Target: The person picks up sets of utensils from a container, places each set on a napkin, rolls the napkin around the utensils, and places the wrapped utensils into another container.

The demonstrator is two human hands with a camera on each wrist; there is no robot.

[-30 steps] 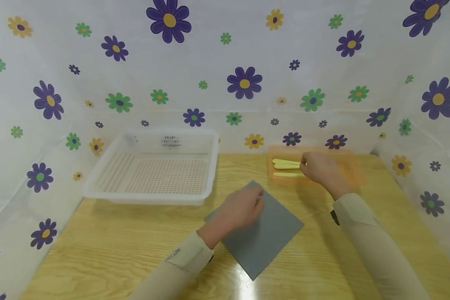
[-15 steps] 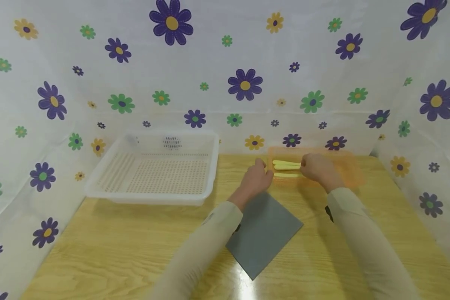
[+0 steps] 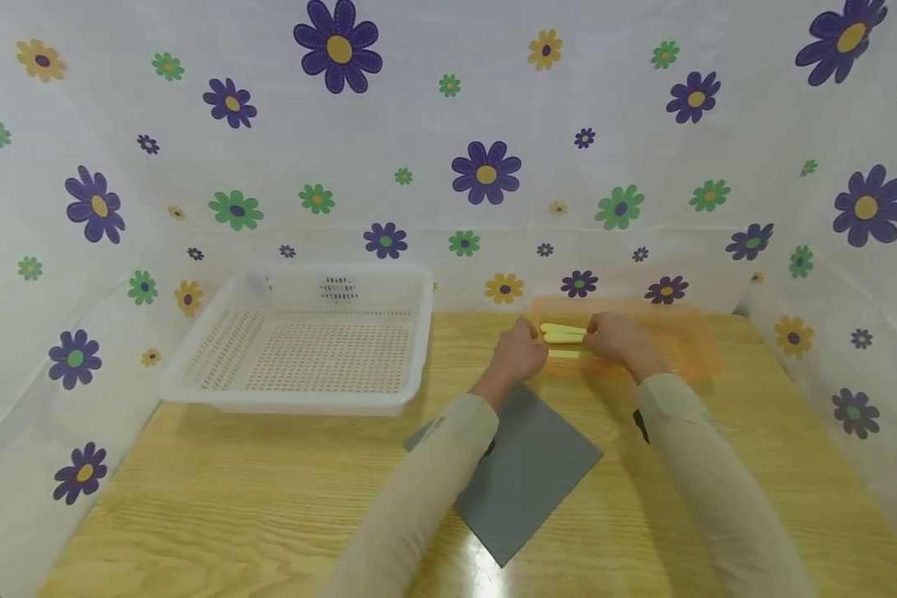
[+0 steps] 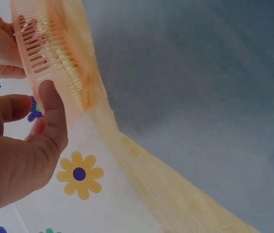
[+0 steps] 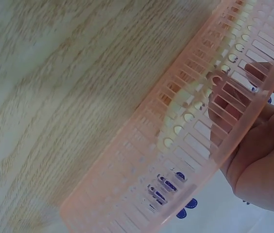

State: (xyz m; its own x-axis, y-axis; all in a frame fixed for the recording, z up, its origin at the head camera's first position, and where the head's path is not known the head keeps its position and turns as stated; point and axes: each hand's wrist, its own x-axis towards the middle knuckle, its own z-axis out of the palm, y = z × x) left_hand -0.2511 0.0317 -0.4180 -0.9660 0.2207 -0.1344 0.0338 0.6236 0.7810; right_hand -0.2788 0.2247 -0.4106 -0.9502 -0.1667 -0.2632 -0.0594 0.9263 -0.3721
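An orange slotted basket [image 3: 680,332] stands at the back right of the table, with several slim yellow utensils [image 3: 564,338] lying in it. Their rounded ends point left; what their other ends are is hidden. My right hand [image 3: 622,342] reaches into the basket and its curled fingers grip the right part of the utensils. In the right wrist view, the fingers [image 5: 229,107] show through the slots beside the yellow. At the basket's left end my left hand [image 3: 519,350] pinches the rim, thumb [image 4: 53,114] over the outer wall and index finger at the top edge.
A white perforated basket [image 3: 419,365] stands at the back left. A grey square sheet [image 3: 531,465] lies turned like a diamond on the wooden table [image 3: 254,490], partly under my left forearm. Flower-printed cloth [image 3: 389,133] rises behind and at both sides.
My left hand has left the grey sheet, moved forward and right to the orange basket's left end, and drawn its fingers in. My right hand has shifted slightly left inside the basket.
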